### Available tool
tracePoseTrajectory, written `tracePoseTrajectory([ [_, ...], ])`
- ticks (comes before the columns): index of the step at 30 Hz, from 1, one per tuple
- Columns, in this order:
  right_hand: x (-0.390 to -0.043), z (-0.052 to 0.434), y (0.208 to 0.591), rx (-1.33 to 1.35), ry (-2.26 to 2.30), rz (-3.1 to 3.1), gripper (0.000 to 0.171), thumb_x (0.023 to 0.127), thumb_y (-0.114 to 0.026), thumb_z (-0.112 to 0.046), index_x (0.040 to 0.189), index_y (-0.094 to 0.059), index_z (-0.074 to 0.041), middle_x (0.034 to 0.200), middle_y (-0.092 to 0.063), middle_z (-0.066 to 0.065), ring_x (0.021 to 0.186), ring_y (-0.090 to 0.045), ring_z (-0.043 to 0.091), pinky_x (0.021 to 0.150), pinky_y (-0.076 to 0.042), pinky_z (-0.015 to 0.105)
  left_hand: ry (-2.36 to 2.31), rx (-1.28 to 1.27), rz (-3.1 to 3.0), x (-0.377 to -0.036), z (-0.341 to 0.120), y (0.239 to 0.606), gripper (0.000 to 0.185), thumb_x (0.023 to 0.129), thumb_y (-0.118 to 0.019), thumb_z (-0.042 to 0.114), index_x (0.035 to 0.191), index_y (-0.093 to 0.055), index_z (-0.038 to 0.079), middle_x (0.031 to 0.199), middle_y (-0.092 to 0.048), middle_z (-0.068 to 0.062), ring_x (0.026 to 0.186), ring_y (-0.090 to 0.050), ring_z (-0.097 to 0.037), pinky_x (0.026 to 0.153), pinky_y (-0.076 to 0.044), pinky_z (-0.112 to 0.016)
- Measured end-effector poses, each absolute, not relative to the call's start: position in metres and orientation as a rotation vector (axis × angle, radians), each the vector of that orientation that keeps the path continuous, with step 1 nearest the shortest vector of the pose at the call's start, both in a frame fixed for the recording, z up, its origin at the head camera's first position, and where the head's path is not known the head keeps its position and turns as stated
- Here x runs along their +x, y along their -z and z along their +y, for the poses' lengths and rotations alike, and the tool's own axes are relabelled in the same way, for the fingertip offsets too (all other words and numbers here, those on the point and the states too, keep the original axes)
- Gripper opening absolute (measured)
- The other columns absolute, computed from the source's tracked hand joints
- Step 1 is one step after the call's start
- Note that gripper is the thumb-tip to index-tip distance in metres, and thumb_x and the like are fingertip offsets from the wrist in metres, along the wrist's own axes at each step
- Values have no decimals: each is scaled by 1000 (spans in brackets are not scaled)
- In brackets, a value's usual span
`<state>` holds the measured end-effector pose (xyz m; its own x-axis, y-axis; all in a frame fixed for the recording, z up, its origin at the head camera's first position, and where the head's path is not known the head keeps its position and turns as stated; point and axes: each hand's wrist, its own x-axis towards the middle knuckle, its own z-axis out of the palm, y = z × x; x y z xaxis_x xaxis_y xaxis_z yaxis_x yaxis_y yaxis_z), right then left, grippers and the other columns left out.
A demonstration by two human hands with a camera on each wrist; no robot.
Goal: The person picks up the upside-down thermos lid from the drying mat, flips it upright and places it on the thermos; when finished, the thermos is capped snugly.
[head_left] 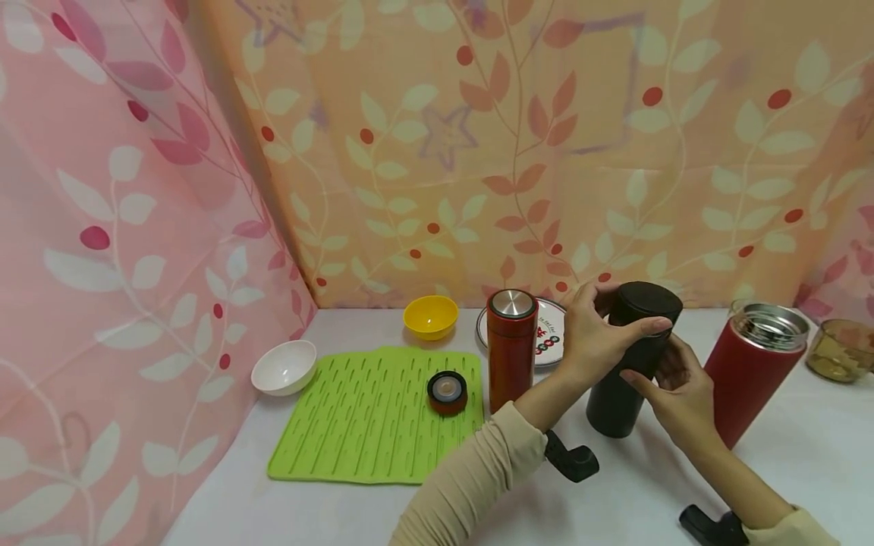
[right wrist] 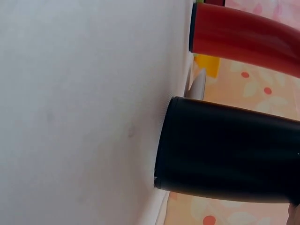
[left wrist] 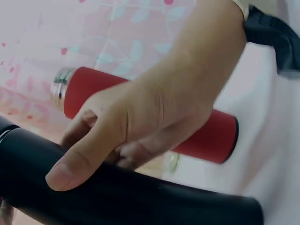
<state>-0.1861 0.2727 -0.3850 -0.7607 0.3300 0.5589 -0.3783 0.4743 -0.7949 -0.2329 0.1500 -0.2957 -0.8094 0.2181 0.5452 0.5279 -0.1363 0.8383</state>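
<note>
A black thermos [head_left: 624, 371] stands slightly tilted on the white table, right of centre. My left hand [head_left: 597, 337] wraps round its black cap [head_left: 645, 299], thumb across the front. Lower down, my right hand [head_left: 676, 394] holds the body from the right side. The left wrist view shows the left hand [left wrist: 140, 126] with its thumb pressed on the black thermos [left wrist: 140, 201]. In the right wrist view only the black thermos [right wrist: 229, 150] and its base on the table show; the right hand is almost out of frame.
A closed red thermos [head_left: 512, 349] stands just left of my hands, an open red thermos [head_left: 751, 371] just right. A loose lid [head_left: 447, 392] lies on the green mat [head_left: 369, 425]. Yellow bowl [head_left: 430, 316], white bowl [head_left: 284, 367], plate [head_left: 549, 334] and glass bowl [head_left: 841, 349] ring the area.
</note>
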Motion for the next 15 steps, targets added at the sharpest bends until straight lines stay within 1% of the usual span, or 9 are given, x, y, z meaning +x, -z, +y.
tracePoseTrajectory([
  [2,-186,273,386,57,-1340,-2032,75,73,-72,4,138,-39,-14,123,-54,-18,105,-52,-13,84,-40,2,2067,-872,-1890,-233,149,299,50,68,-81,11,111,-56,7,103,-58,2,89,-59,7,81,-48,-11],
  [5,-187,273,386,90,-1352,-2016,75,73,-71,7,138,-38,-12,121,-53,-21,105,-52,-12,84,-40,2,2064,-959,-1898,-235,144,301,49,73,-77,11,118,-56,6,108,-60,-3,97,-58,4,90,-44,-11],
  [7,-187,273,385,111,-1355,-2006,76,72,-71,8,138,-38,-11,121,-52,-22,105,-52,-12,85,-40,3,2015,-1043,-1929,-238,140,301,48,78,-73,12,121,-55,6,110,-62,-7,100,-58,3,93,-42,-12],
  [9,-188,274,385,110,-1356,-2004,76,72,-72,8,138,-38,-11,121,-53,-21,106,-52,-11,85,-40,3,1967,-1101,-1968,-240,137,301,49,81,-70,14,126,-53,6,114,-62,-9,104,-57,2,94,-41,-13],
  [12,-188,275,386,92,-1359,-2010,76,72,-72,7,138,-39,-12,123,-54,-18,106,-52,-12,85,-40,3,1917,-1115,-2045,-241,135,301,51,86,-65,17,133,-48,7,120,-58,-7,107,-54,1,96,-40,-14],
  [15,-187,275,386,61,-1353,-2024,75,73,-72,5,138,-39,-13,125,-54,-16,106,-52,-13,85,-40,3,1892,-1053,-2110,-239,136,301,59,83,-68,21,136,-44,10,119,-49,-1,106,-49,1,94,-41,-15],
])
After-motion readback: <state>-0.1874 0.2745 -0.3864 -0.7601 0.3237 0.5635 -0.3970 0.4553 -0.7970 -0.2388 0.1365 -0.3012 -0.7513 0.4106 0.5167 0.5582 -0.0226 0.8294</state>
